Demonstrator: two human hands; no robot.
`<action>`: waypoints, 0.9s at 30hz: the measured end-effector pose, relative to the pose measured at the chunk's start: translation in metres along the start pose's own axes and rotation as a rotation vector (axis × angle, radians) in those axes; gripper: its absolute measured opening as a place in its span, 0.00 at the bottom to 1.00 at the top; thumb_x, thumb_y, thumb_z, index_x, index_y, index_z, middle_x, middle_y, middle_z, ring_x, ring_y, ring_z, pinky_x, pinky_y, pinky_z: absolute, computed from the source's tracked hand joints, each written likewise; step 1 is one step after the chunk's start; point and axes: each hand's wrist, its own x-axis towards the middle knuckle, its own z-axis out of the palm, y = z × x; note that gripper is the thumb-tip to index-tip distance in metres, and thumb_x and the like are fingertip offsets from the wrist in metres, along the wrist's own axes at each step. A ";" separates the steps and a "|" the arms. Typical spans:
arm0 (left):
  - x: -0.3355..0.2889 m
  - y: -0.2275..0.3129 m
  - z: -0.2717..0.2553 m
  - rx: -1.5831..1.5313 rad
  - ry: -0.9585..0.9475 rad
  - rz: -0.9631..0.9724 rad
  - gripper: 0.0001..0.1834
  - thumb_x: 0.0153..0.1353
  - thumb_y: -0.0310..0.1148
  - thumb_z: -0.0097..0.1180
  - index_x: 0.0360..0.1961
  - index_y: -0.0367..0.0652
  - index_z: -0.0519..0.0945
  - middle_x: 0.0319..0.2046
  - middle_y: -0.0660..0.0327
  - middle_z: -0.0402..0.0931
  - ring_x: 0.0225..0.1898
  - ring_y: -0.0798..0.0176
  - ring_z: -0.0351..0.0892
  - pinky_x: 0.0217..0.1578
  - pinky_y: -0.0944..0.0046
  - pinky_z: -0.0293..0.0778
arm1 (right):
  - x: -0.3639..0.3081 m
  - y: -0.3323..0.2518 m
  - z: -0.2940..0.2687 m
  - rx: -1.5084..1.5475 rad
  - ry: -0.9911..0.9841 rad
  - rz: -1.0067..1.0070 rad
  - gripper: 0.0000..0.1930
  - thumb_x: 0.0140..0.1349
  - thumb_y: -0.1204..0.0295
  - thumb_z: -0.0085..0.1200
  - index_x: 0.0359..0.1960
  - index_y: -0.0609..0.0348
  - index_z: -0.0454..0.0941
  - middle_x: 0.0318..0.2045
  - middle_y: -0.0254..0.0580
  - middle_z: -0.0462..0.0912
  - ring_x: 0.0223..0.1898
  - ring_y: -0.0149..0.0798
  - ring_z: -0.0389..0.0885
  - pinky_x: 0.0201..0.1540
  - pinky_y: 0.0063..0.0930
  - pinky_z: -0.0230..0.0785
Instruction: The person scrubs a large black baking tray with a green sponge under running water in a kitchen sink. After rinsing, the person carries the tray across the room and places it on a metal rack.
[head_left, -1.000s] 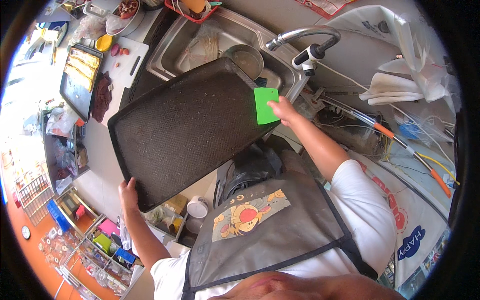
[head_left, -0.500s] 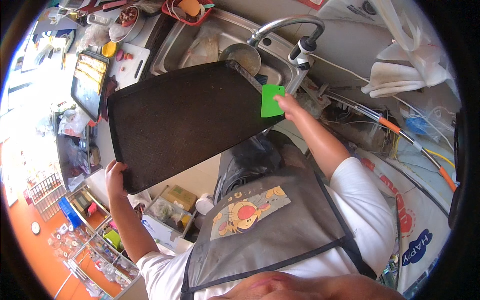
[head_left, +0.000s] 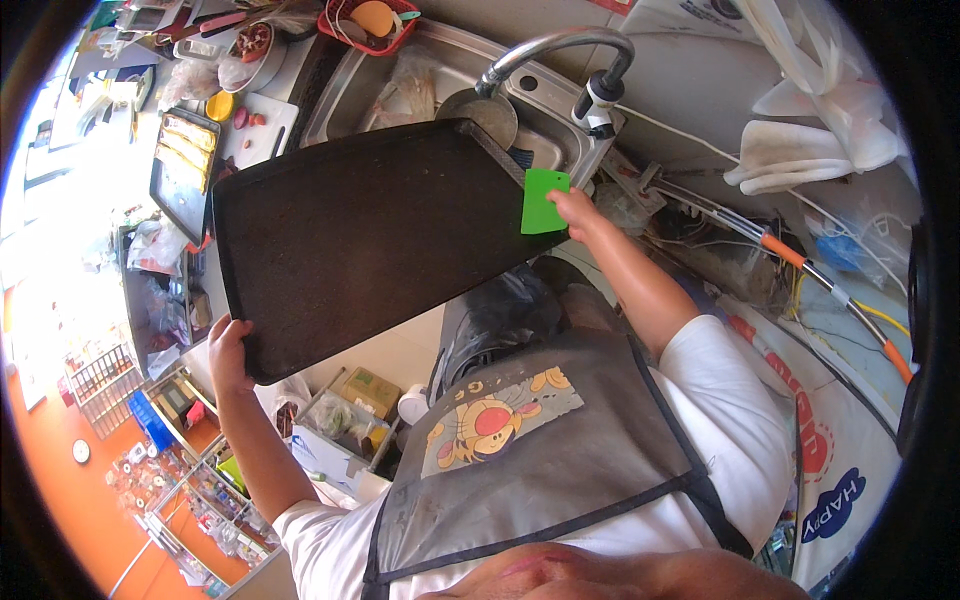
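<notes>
A large dark baking tray (head_left: 370, 240) is held tilted in front of me, its far right corner over the sink. My left hand (head_left: 231, 352) grips its near left corner, thumb over the rim. At the right end, my right hand (head_left: 572, 212) is closed on a flat green dough scraper (head_left: 545, 202) and also on the tray's right edge; some of its fingers are hidden. The scraper lies against the tray's right rim. The tray's surface looks bare apart from small specks.
Behind the tray is a steel sink (head_left: 335, 112) holding a round pan (head_left: 480, 115), with a curved faucet (head_left: 565, 42) above. A red basket (head_left: 368, 30) stands at its far edge. Left of it are a white cutting board (head_left: 268, 128) and a smaller tray with long pastries (head_left: 184, 195). Boxes (head_left: 368, 392) sit below.
The tray, scraper and both hands keep nearly the same place in view. The surroundings have shifted slightly, with the faucet a little further left and the left-hand counter items further right.
</notes>
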 end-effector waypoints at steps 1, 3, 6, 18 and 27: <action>0.001 -0.001 0.000 0.001 0.005 -0.007 0.07 0.50 0.27 0.52 0.29 0.37 0.80 0.25 0.64 0.74 0.27 0.67 0.72 0.30 0.68 0.68 | -0.001 -0.001 0.000 0.012 -0.005 0.007 0.16 0.62 0.69 0.50 0.46 0.70 0.78 0.41 0.49 0.83 0.40 0.41 0.83 0.44 0.36 0.74; 0.002 -0.004 0.001 0.002 0.014 -0.021 0.07 0.51 0.27 0.52 0.29 0.37 0.80 0.25 0.64 0.74 0.26 0.67 0.72 0.30 0.68 0.68 | -0.002 -0.003 -0.001 0.022 -0.002 0.017 0.16 0.63 0.69 0.50 0.46 0.69 0.78 0.41 0.49 0.83 0.40 0.41 0.83 0.44 0.36 0.74; -0.010 0.006 0.011 0.034 0.039 -0.016 0.06 0.50 0.27 0.51 0.27 0.39 0.79 0.23 0.64 0.73 0.24 0.64 0.71 0.28 0.64 0.67 | -0.004 -0.005 -0.001 0.029 -0.001 0.031 0.16 0.63 0.69 0.50 0.46 0.69 0.78 0.40 0.48 0.83 0.40 0.41 0.83 0.44 0.35 0.74; -0.019 0.029 -0.011 0.081 0.120 0.097 0.05 0.49 0.28 0.52 0.26 0.41 0.79 0.23 0.66 0.72 0.25 0.65 0.70 0.29 0.65 0.65 | 0.012 -0.006 0.004 0.071 -0.067 -0.023 0.14 0.62 0.72 0.50 0.45 0.68 0.78 0.39 0.46 0.83 0.38 0.41 0.83 0.42 0.36 0.75; -0.059 0.053 -0.011 -0.028 0.184 0.129 0.07 0.51 0.30 0.52 0.27 0.39 0.79 0.23 0.66 0.73 0.25 0.66 0.70 0.30 0.64 0.65 | -0.024 -0.029 0.022 0.114 -0.134 0.007 0.15 0.63 0.72 0.49 0.48 0.68 0.76 0.42 0.48 0.82 0.40 0.43 0.83 0.44 0.38 0.74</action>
